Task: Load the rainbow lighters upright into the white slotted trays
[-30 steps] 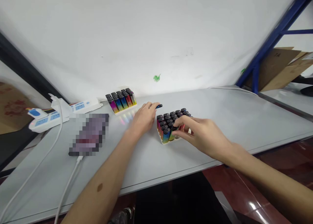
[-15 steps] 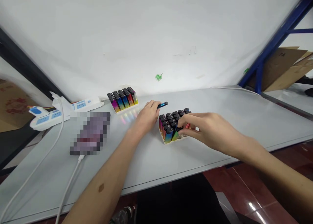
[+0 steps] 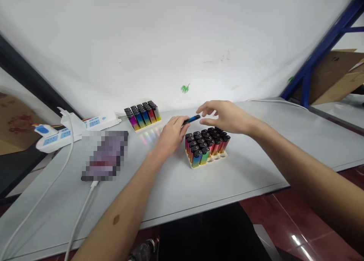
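My left hand (image 3: pixel 173 135) is closed on a blue lighter (image 3: pixel 194 119) with a black top, which sticks out to the right above the table. Just right of that lighter, my right hand (image 3: pixel 224 117) has its thumb and fingers apart with nothing between them. Below my hands stands a cream tray (image 3: pixel 217 157) of upright lighters (image 3: pixel 204 155) in blue, green, red and purple, all with black tops. Some holes along its front right edge hold no lighter.
A second tray (image 3: pixel 142 129) of colourful lighters stands at the back left by the wall. Further left are a power strip (image 3: pixel 106 121), a blurred phone (image 3: pixel 106 154) and white cables (image 3: pixel 81 211). Cardboard (image 3: pixel 330 75) leans beyond the blue frame.
My right hand has left the lighters in the near tray, moved up and back towards the blue lighter, and opened. My left hand still holds that lighter, now slightly further right.
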A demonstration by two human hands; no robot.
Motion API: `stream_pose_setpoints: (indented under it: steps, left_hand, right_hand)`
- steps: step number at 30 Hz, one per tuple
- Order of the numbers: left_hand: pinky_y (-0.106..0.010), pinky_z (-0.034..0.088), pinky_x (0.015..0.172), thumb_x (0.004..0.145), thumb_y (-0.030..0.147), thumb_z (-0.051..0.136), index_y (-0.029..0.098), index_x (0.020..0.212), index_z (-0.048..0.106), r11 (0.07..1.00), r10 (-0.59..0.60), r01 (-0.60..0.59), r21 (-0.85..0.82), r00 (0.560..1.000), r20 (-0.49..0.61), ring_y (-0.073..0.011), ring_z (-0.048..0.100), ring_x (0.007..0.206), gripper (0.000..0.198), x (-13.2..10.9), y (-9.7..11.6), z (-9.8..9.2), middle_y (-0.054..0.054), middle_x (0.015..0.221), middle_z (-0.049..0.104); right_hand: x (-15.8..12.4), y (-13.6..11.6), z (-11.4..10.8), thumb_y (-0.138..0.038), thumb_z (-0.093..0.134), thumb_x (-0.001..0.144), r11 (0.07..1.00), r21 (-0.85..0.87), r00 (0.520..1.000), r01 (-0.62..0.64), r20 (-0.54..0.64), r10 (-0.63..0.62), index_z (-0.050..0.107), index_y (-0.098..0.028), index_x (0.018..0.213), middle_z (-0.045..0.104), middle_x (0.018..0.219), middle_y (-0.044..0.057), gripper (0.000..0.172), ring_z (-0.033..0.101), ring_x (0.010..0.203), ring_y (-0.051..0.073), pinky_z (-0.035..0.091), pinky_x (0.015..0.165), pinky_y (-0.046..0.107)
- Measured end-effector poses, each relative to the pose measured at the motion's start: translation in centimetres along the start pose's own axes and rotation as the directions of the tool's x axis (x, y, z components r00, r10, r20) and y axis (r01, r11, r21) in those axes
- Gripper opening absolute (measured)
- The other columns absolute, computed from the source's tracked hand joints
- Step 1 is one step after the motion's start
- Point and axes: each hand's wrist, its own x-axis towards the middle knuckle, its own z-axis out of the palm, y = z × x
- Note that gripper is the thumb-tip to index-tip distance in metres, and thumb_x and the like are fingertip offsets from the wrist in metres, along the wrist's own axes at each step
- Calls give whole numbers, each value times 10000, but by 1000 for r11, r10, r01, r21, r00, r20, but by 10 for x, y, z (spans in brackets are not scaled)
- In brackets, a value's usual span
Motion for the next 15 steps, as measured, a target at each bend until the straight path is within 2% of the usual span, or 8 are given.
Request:
stream_pose_setpoints:
  steps: [2,4,6,8,10,12,15]
  left_hand:
    - [-321,460,900,1004,336,448,230,1177,587,1000,-12,12,-7,1000,-16,-200,607,1025,246,0,1,-1,-51,1083,670]
    - [-311,458,881,1003,365,447,232,1162,593,1000,-26,25,-16,999,-28,-195,613,989,254,-1,2,-3,-46,1060,671]
    - [-317,453,887,1008,401,419,232,1156,597,999,-42,42,-6,999,-21,-202,610,1008,287,-1,2,-4,-52,1083,671]
    - [-338,448,908,1018,430,369,234,1174,597,997,-69,68,24,997,26,-216,595,1067,339,-2,2,-5,-59,1120,675]
    - [-366,445,930,1025,435,331,228,1181,599,995,-89,83,58,991,100,-233,569,1124,373,-2,0,-4,-63,1153,681]
    - [-389,445,946,1021,429,340,215,1154,612,994,-91,79,80,983,160,-248,550,1150,371,-3,-4,-2,-67,1175,685]
    - [-402,456,946,1000,411,402,208,1125,623,994,-78,61,90,977,201,-258,539,1159,325,-4,-10,4,-78,1197,675]
  right_hand:
    - [12,6,4,-330,724,786,985,169,998,-15,62,5,713,-222,916,713,957,47,169,633,888,210,491,801,365]
    - [19,9,9,-342,734,776,945,326,997,-23,72,0,692,-201,853,714,960,56,166,635,888,201,494,835,373]
    - [21,11,15,-352,718,794,880,473,999,-46,29,37,649,-193,851,709,947,60,182,636,902,195,498,860,381]
    - [22,17,19,-354,655,848,783,617,989,-74,-59,139,574,-202,876,693,895,50,175,637,865,176,513,835,375]
    - [21,29,22,-351,578,896,679,729,951,-89,-141,276,485,-222,892,654,823,22,159,624,758,148,530,743,345]
    - [17,45,23,-336,559,901,606,787,897,-115,-181,404,422,-243,909,580,747,-24,166,557,603,113,500,589,284]
    - [4,69,26,-322,561,895,558,797,828,-231,-139,542,427,-255,966,414,664,-78,166,323,422,58,280,392,204]
